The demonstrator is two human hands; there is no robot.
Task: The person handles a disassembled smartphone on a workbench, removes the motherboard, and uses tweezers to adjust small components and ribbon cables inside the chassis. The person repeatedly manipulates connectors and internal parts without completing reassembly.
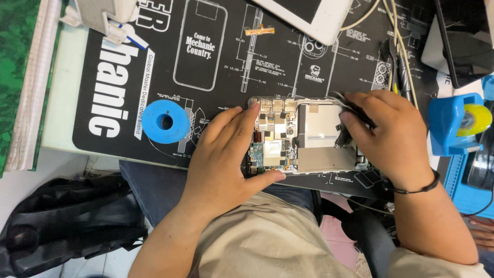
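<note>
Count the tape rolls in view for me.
2: a blue roll lies on the black mat beside the left hand; a yellow roll sits in the blue dispenser, far right.

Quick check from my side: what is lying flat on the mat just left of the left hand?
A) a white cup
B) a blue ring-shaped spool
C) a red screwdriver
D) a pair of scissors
B: a blue ring-shaped spool lies on the black mat, left of the left hand, which steadies the opened phone.
</note>
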